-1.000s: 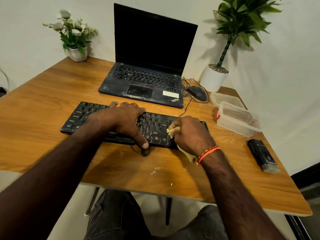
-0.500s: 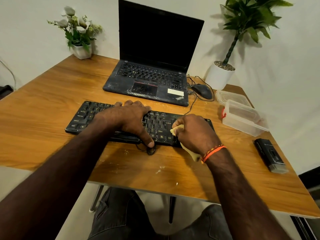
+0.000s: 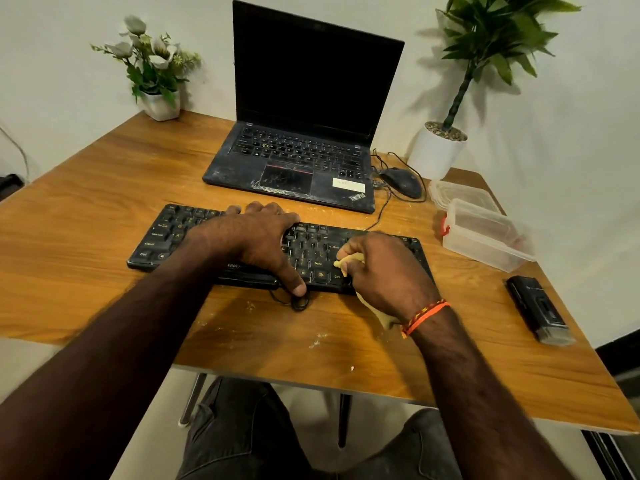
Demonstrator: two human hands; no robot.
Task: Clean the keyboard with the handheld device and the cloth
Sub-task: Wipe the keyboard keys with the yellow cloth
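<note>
Mid-clean, by the look of it: cloth stage under way on the black keyboard (image 3: 221, 237) at centre frame, with the handheld device (image 3: 538, 311) set aside at the right edge of the wooden surface (image 3: 86, 237), well apart from both hands. Whether the device has done its share cannot be told.

Right hand (image 3: 388, 271), at centre right, curled round a bunched yellow cloth (image 3: 348, 263), pressing it onto the keys at the keyboard's right end near the Ctrl and Shift legends; a tail of cloth trailing out under the wrist toward the lower part of the frame.

Left hand (image 3: 249, 237), just left of centre, spread flat over the middle keys with fingers relaxed, thumb reaching down past the near edge, holding nothing and seemingly steadying the board.

Left end of the keyboard uncovered and, judged from the dull keys, likely not yet wiped. Pale crumbs scattered on the surface below the keyboard, so some tidying apparently left.

Behind, at upper centre, an open dusty laptop (image 3: 294, 161); a mouse (image 3: 401, 181) to its right; clear plastic containers (image 3: 485, 237) at right, between the mouse and the device.
</note>
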